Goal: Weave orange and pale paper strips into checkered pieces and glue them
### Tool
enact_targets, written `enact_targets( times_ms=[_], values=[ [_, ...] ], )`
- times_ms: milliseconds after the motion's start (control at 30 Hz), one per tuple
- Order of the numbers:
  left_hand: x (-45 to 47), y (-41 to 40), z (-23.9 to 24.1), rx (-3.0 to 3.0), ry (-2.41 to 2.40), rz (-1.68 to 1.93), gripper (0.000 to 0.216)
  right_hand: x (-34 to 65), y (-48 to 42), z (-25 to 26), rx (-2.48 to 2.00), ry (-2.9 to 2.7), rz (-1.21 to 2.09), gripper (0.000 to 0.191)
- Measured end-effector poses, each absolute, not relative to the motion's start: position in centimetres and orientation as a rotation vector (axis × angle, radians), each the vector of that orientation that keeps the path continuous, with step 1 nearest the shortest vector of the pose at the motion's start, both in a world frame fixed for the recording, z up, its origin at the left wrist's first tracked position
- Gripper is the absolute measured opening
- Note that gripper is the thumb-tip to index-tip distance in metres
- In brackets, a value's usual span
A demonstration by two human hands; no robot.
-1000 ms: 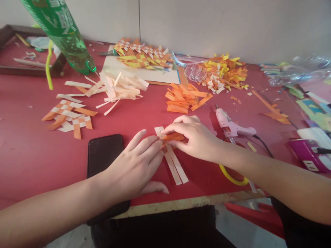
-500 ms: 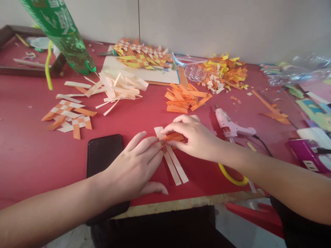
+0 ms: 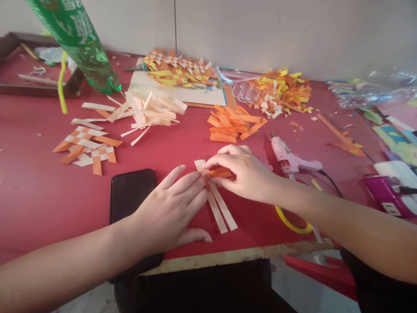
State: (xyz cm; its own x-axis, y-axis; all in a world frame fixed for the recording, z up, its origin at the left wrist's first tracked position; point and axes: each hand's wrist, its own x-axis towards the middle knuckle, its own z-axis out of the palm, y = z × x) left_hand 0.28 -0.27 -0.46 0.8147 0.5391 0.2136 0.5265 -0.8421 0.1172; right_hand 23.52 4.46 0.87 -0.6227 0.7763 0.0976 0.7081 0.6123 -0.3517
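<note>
On the red table point(image 3: 39, 191), my left hand point(image 3: 169, 208) lies flat with fingers stretched, its fingertips pressing on the white paper strips point(image 3: 223, 211) where orange strips point(image 3: 219, 172) cross them. My right hand point(image 3: 244, 171) is curled over the same crossing and pinches the orange strips between thumb and fingers. The white strips run from under my hands toward the table's front edge.
A black phone point(image 3: 130, 191) lies left of my left hand. A pink glue gun point(image 3: 291, 161) and a yellow ring point(image 3: 289, 221) sit to the right. Loose white strips point(image 3: 150, 111), orange strips point(image 3: 233, 124), woven pieces point(image 3: 86, 148) and a green bottle point(image 3: 81, 41) lie farther back.
Almost nothing moved; my left fingertips shifted slightly on the strips while my right hand kept its pinch.
</note>
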Motion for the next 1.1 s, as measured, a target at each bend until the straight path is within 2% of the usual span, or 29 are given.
enact_targets(
  times_ms=[167, 300, 767, 1100],
  values=[
    [0.3, -0.3, -0.4, 2.961, 0.856, 0.368, 0.069, 23.4, 4.4, 1.0, -1.2, -2.59, 0.44, 0.023],
    [0.4, -0.3, -0.2, 2.973, 0.861, 0.361, 0.067, 23.5, 4.5, 1.1, -1.117, -2.568, 0.443, 0.018],
    [0.3, -0.3, 0.1, 2.975, 0.859, 0.341, 0.076, 22.4, 5.2, 0.7, -1.369, -2.449, 0.664, 0.019],
    [0.3, -0.3, 0.1, 2.959, 0.861, 0.318, 0.075, 22.4, 5.6, 1.0, -1.518, -2.515, 0.538, 0.022]
  ],
)
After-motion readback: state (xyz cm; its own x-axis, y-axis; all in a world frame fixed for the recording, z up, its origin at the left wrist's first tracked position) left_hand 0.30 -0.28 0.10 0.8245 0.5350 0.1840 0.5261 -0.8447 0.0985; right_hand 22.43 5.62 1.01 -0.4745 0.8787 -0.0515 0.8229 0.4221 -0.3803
